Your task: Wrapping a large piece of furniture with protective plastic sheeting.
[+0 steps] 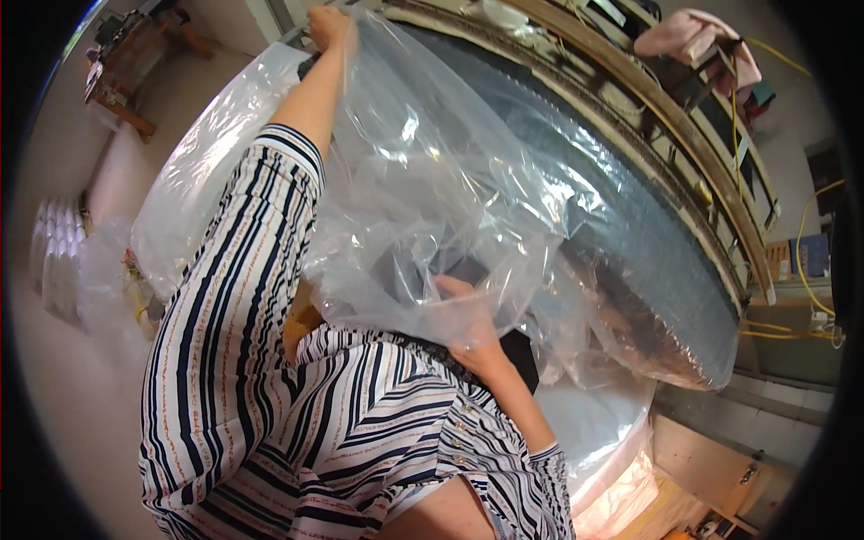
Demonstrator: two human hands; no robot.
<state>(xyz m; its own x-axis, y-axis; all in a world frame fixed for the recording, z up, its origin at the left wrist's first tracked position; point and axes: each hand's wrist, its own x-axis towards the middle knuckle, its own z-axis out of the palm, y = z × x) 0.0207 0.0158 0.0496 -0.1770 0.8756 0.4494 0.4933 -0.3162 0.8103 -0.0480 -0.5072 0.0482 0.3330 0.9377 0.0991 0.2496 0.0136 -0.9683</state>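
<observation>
Both hands grip the big crinkled clear plastic bag (pixel 432 198): left hand (pixel 328 27) clenched high, right hand (pixel 468 315) closed underneath.

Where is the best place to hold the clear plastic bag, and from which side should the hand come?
Probably the loose upper edge of the plastic bag, from above, where the left hand grips it. The film bunches there, so fingers can pinch it; lower down it lies stretched and slippery.

A pink cloth (pixel 697 36) drapes over a wooden rail (pixel 684 135) beside yellow cables (pixel 801 243).
</observation>
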